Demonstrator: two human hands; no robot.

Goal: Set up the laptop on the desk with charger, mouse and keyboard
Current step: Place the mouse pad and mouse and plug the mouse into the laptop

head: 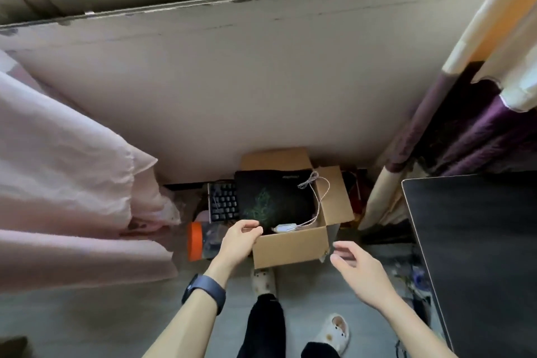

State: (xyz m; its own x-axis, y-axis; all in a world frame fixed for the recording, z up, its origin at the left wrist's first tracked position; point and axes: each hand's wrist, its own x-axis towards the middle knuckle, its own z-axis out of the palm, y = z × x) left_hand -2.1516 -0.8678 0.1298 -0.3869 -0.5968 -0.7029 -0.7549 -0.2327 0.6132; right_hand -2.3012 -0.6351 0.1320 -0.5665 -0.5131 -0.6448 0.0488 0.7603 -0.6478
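The pale pink curtain (66, 171) fills my left side and the dark desk (479, 256) with a light edge stands at my right. Between them, on the floor by the wall, is the open brown cardboard box (290, 250). A black mat with a green drawing (273, 200) lies tilted across the top of it. The black keyboard (223, 202) stands on its edge just beside the box, on its left side. In front of the keyboard lies a clear jar with an orange lid (195, 241). My left hand (241, 238) pinches the near corner of the mat with thumb and curled fingers (the box rim is directly under them). My right hand (357, 267) is held open near the right corner of the box and touches nothing. A small white device on a thin white cord (286, 227) lies in the box.
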